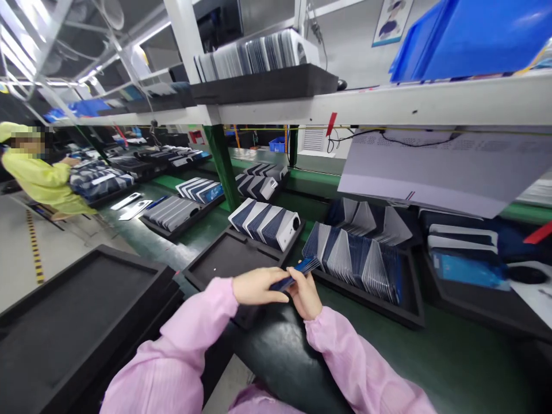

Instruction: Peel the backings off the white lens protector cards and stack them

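In front of my body, both hands hold a small fanned stack of thin dark-blue phone back covers (308, 265). My left hand (257, 286) grips its left end, fingers above and thumb below. My right hand (305, 294) is closed around the near side, with the covers sticking out past the fingers to the right. Just beyond, a black foam tray (224, 253) bears a block of white and blue covers (265, 221) at its far side. To the right, another tray (379, 307) is packed with upright fanned covers (353, 256) in grey and navy.
Stacked black trays (86, 310) stand at my left. More covers (170, 211) lie along the green bench. A white shelf (366, 106) crosses above, with blue bins (474, 40) and a hanging paper sheet (431, 167). A person in yellow (38, 178) sits far left.
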A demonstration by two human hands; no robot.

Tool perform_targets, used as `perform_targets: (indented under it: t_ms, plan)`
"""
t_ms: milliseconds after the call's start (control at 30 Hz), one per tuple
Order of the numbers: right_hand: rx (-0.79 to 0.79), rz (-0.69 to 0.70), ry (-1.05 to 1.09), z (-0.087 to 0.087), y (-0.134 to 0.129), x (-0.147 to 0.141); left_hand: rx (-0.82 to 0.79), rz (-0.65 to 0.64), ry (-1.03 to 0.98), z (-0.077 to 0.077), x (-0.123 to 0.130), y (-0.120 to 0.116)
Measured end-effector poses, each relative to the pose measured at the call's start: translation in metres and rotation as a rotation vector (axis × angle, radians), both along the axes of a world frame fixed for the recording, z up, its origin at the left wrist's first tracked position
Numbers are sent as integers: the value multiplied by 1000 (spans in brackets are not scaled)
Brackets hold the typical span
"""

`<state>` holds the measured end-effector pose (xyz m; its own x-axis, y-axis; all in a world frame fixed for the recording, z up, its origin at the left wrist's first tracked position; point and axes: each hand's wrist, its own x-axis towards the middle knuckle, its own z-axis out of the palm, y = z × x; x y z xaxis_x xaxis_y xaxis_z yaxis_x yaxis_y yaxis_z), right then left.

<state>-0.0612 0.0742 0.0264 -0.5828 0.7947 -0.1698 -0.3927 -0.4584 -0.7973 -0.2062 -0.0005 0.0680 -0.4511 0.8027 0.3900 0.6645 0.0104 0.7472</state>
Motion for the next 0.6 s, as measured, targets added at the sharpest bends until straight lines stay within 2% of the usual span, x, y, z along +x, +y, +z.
perform_targets:
  t_ms: [33,100,167,267,333,467,600]
  plan:
    - [-55,16,1,-2,2,0,-127,27,-28,7,-24,8]
    - [-121,74,11,-9,2,2,-155,135,-49,22,-80,27]
    - [-138,142,6,-17,-1,5,-145,295,-73,30,-133,46]
    - [-108,210,-38,-25,-10,5,-168,436,-123,20,-183,68]
    - [-63,247,-73,-28,-14,4,-187,438,-147,4,-196,78]
    - [-32,300,-111,-31,-13,3,-191,389,-152,-31,-202,86]
    - [-89,327,-140,-34,-11,2,-164,322,-112,-50,-201,87]
